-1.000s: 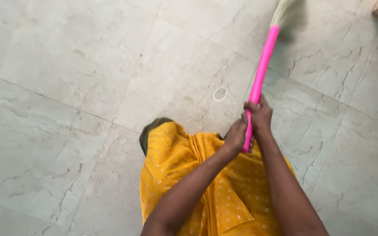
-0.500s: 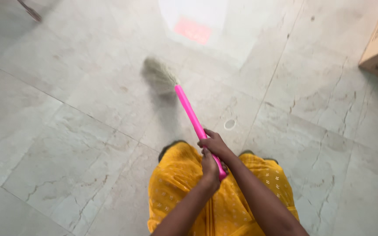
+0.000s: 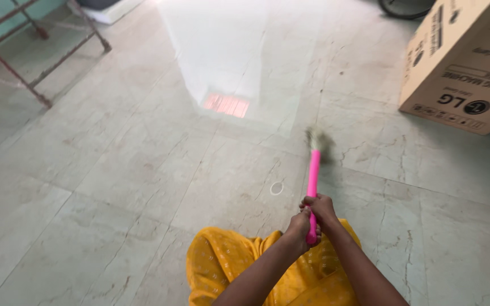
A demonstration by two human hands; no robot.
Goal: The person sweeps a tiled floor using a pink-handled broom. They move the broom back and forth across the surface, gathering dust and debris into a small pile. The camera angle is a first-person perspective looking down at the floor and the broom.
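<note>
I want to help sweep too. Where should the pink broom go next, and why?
Probably a short pull of the broom back toward the feet, I would guess. Both hands, the left hand and right hand, grip the low end of the pink handle, and the brush head is stretched out ahead on the tiled floor. A small white ring lies just left of the handle.
</note>
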